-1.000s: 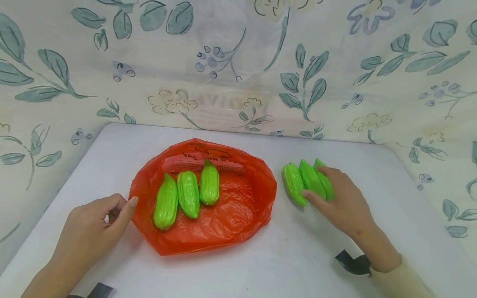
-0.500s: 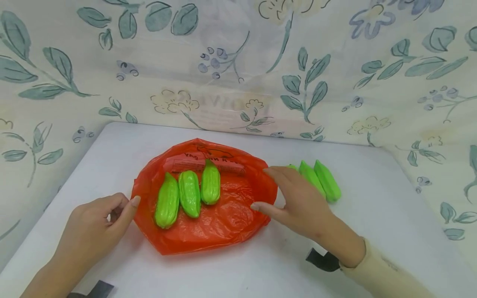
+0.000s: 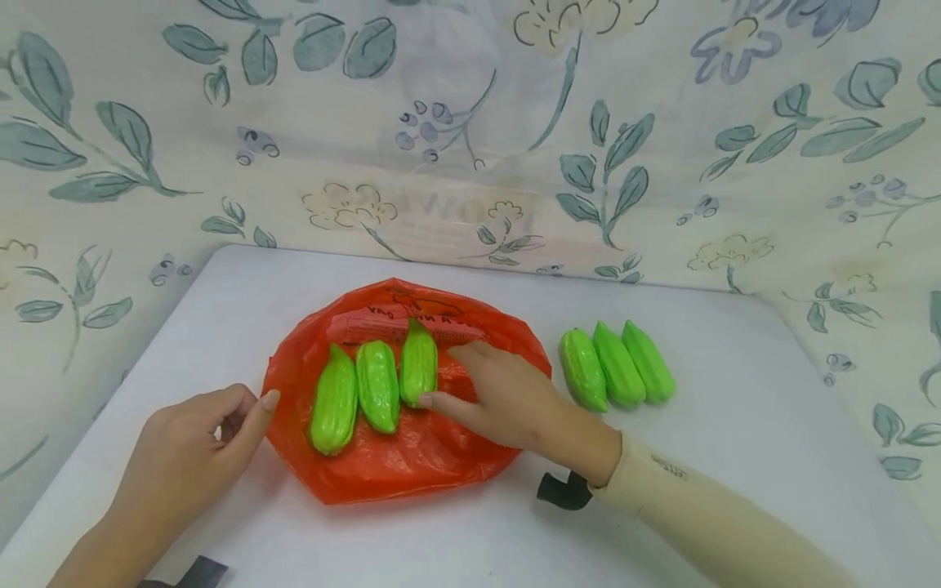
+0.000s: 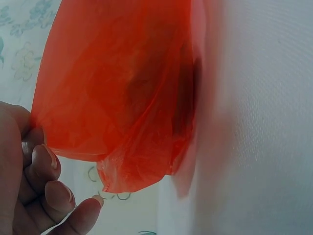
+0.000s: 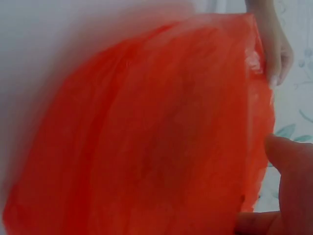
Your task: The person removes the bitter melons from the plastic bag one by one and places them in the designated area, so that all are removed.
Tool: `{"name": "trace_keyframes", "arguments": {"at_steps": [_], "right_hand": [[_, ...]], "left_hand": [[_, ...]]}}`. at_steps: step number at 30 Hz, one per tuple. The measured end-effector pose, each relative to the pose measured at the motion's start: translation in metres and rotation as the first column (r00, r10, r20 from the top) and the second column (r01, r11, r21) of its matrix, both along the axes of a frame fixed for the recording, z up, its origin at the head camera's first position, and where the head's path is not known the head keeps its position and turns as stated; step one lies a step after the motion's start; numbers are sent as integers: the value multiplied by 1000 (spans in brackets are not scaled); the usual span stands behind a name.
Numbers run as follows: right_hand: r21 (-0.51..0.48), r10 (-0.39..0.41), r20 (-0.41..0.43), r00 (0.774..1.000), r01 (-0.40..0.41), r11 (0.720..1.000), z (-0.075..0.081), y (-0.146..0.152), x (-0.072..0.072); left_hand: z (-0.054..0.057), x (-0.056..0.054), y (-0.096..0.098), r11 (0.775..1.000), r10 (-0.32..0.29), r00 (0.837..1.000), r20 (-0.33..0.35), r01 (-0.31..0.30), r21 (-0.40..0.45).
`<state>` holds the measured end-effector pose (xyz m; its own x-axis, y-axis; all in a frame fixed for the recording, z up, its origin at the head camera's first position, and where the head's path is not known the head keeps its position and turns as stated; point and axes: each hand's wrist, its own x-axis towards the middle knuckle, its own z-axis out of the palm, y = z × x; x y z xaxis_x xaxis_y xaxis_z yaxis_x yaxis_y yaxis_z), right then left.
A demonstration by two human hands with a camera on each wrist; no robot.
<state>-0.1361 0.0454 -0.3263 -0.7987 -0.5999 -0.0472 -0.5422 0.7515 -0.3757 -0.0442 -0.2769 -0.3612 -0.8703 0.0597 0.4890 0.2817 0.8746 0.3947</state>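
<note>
An opened red plastic bag point(image 3: 456, 445) lies on the white table with three bright green, ridged, gourd-like vegetables inside: a left one point(image 3: 334, 402), a middle one point(image 3: 378, 386) and a right one point(image 3: 418, 367). My left hand point(image 3: 194, 449) pinches the bag's left rim between thumb and index finger; its other fingers are loosely curled in the left wrist view. Over the bag's right half, my right hand point(image 3: 507, 392) reaches in, thumb and fingers spread close beside the right vegetable. Red plastic hides the contents in both wrist views.
Three more green vegetables point(image 3: 617, 367) lie side by side on the table point(image 3: 456, 547), right of the bag. A flower-patterned sheet point(image 3: 470, 147) hangs behind the table. Dark wrist straps point(image 3: 564, 492) show beneath both wrists.
My right hand has moved left from the vegetables on the right, across the bag's rim, to the one inside. The left hand stays at the rim.
</note>
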Motion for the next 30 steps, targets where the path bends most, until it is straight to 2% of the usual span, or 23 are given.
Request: {"name": "trace_keyframes", "arguments": {"at_steps": [5,10,18,20,30], "right_hand": [[21,-19,79,997,18,1000,-10,-10,-12],[90,-47,124,991,35,995,-19,-19,-19],[201,-62,75,995,45,978,-21,-30,-20],[208,-79,74,994,62,976,-19,-30,-21],[206,-132,47,990,120,971,-17,-36,-26]], "left_hand": [[-2,0,3,1000,10,1000,25,-10,-3],[-2,1,4,1000,6,1000,13,-6,-7],[-3,-1,6,1000,-14,1000,-1,14,-12],[-3,-1,6,1000,-20,1000,-17,20,-14],[-2,-1,7,1000,-16,1000,-11,16,-8]]}}
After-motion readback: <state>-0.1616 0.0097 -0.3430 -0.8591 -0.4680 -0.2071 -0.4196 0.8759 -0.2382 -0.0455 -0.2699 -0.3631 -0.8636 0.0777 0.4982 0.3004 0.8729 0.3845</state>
